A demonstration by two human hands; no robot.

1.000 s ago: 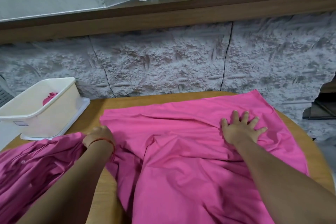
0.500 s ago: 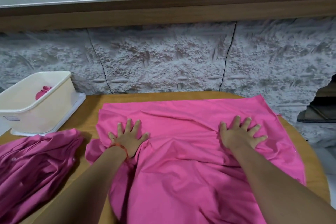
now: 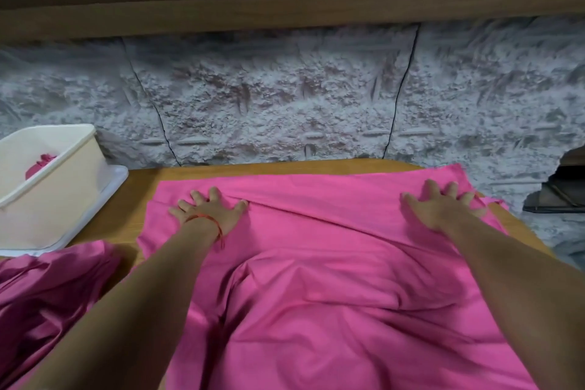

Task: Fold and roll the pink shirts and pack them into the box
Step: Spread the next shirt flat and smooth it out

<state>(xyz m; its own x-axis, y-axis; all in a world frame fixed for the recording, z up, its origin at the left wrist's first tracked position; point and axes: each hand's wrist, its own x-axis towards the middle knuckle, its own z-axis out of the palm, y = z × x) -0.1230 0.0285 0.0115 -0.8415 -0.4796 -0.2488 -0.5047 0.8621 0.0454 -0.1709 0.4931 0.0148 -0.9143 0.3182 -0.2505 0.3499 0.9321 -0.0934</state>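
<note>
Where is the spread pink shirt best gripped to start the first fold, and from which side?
Pinch the pink shirt at its left side edge, beside the left hand, coming from the left: that edge lies flat and free on the table, while the middle is humped. The right hand, flat on the cloth, could probably anchor it.

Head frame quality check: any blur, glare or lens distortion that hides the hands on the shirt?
Head view: wide-angle bowing curves the wooden shelf and wall seams; light soft and even, no glare on the pink shirt; left hand and right hand read clearly, spread flat; near forearms look softer.
</note>
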